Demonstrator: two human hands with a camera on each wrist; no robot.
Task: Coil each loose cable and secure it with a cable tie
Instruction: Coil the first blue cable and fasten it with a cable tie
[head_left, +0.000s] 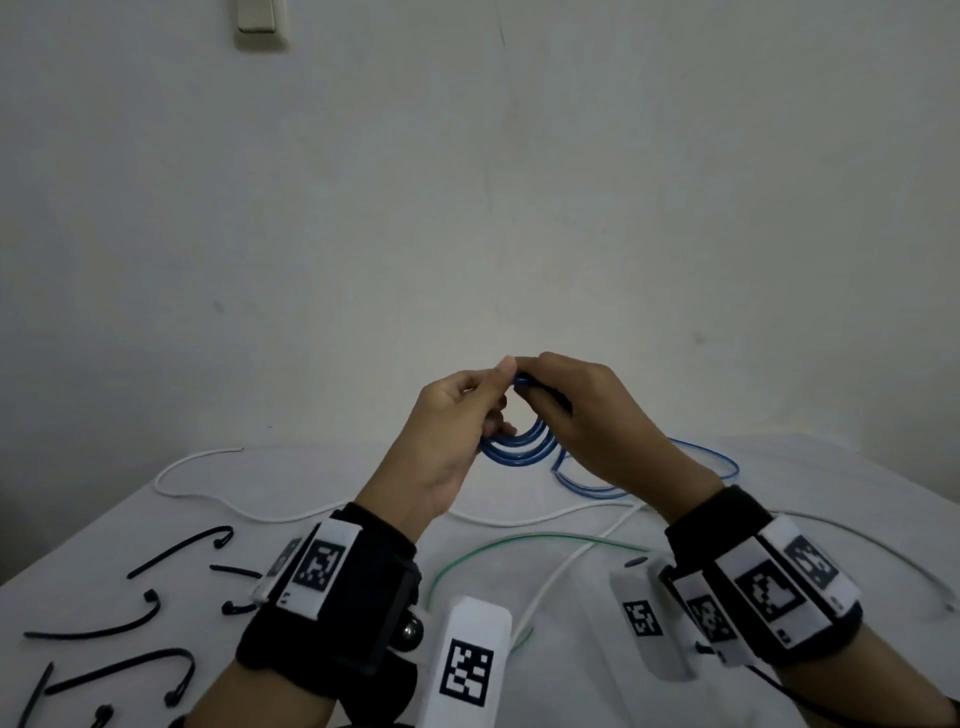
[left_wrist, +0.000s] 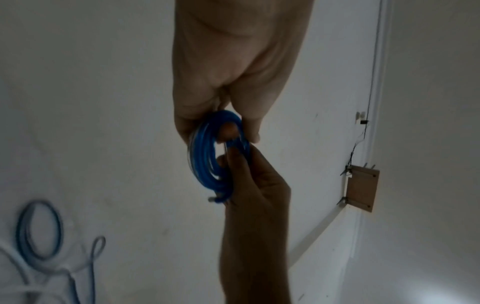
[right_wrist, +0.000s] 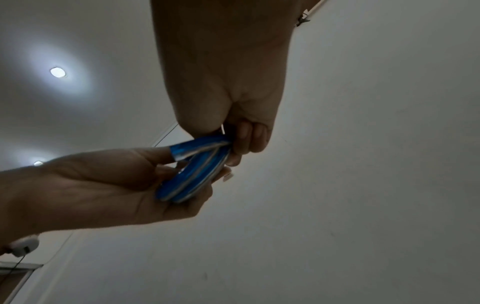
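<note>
Both thumbs and fingertips pinch the blue cable coil (head_left: 515, 446) at its top, left hand (head_left: 451, 441) and right hand (head_left: 602, 422) raised above the table (head_left: 779, 467). Only the left wrist view shows the cable's free end (blurred). In the head view, roughly eight black cable ties (head_left: 179, 550) lie left, some cut off; white cable (head_left: 291, 515) and green cable (head_left: 519, 540) lie loose.

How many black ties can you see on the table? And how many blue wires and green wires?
black cable ties: 7, some half hidden by the wrist or the picture edge
blue cable: 1
green cable: 1
Total: 9
</note>
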